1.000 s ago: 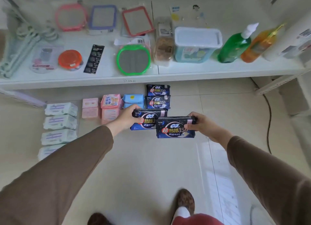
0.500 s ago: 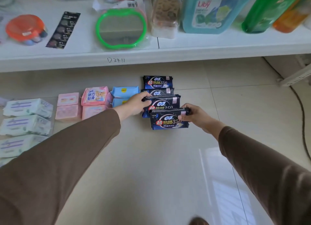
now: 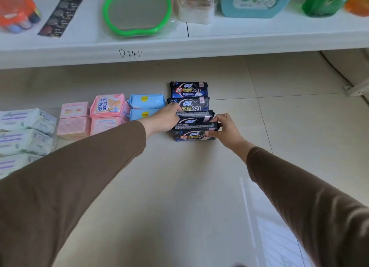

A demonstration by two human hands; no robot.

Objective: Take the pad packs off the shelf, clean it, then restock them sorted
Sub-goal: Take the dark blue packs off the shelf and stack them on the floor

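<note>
While both brown-sleeved arms reached toward twelve o'clock over the pale tiled floor (image 3: 199, 197), I saw the right hand (image 3: 224, 130) pinching the nearest dark navy plastic pad pack (image 3: 191, 134) at its right end, thumb under and fingers (image 3: 216, 120) over its top edge. At eleven o'clock of it, the left hand (image 3: 166, 118) gripped the left end of the second dark pack (image 3: 196, 117), which stood on edge against the first. I judged that soft, slick wrappers stood this way could tip or slide on the tile once let go, toppling the row. Beyond lay two more dark packs (image 3: 189, 90), touching one another. At ten o'clock sat the light blue packs (image 3: 146, 101), pink packs (image 3: 106, 106) and white packs (image 3: 24, 120); a careless elbow could scatter them. Farthest, the white shelf (image 3: 179, 47) carried a green-framed mirror (image 3: 137, 11), not pads, so restocking seemed still undone.
</note>
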